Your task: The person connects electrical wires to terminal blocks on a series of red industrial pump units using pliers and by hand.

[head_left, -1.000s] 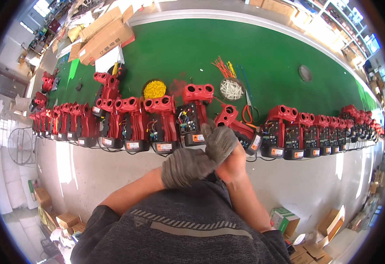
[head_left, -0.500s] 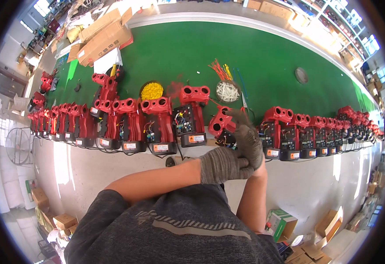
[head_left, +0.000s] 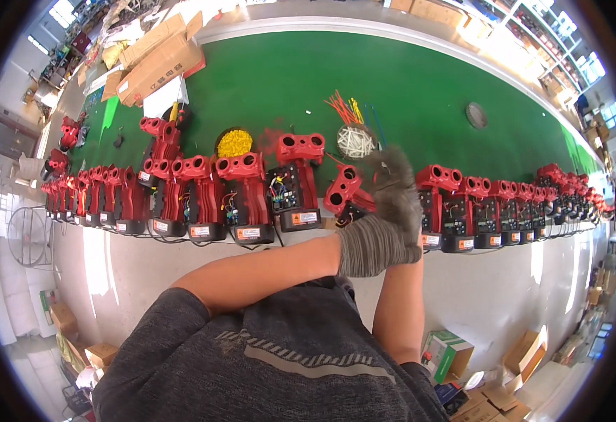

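Both my hands wear grey-brown knit gloves. My left hand (head_left: 371,246) reaches across to my right wrist, its fingers closed round the glove cuff there. My right hand (head_left: 398,193) points away from me above the bench, its fingers smeared by motion, so I cannot tell their shape. Beside it a red two-holed housing (head_left: 343,184) on a dark base lies tilted, partly hidden by my hands. To its left stands a red and black unit (head_left: 296,190) with wires exposed at its front. A bowl of white sticks (head_left: 356,142) sits just beyond my right fingertips.
Rows of similar red and black units (head_left: 248,204) line the near edge of the green bench (head_left: 273,77) on both sides. Yellow pieces fill a bowl (head_left: 235,143). Red and yellow strips (head_left: 343,107) lie behind the sticks. A cardboard box (head_left: 159,74) stands far left; a round dish (head_left: 476,114) lies right.
My left hand has slid further up and right along my right wrist. My right hand has shifted slightly upward. The whole view has moved a little.
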The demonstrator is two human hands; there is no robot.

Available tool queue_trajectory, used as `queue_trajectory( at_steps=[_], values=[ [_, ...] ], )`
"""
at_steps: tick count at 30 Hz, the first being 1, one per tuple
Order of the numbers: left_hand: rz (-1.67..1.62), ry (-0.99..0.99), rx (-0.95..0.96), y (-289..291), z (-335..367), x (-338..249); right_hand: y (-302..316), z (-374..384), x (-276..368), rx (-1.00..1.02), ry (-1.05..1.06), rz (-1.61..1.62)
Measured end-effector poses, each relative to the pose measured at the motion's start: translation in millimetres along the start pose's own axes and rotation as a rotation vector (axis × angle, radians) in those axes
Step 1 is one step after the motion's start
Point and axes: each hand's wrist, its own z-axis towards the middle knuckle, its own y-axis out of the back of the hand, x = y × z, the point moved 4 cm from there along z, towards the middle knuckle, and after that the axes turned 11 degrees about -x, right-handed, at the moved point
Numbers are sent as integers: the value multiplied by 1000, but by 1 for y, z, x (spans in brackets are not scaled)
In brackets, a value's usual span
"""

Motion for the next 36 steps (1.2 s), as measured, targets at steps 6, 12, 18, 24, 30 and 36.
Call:
queue_trajectory(
  at_steps=[6,12,18,24,30,36],
  values=[
    [-523,332,268,9,-1,-11,-50,-5,59,-285,104,390],
    [-387,196,38,22,43,-44,12,17,90,44,629,282],
    [405,-32,-636,55,95,-56,-36,27,76,-288,357,346],
    [-6,189,-197,116,-21,-4,19,137,34,-428,369,-562],
    [-243,683,-258,150,-131,2,135,256,-31,-376,-41,-1777],
    [-394,995,-277,128,-212,23,158,300,-87,-290,-211,-2102]
  ],
)
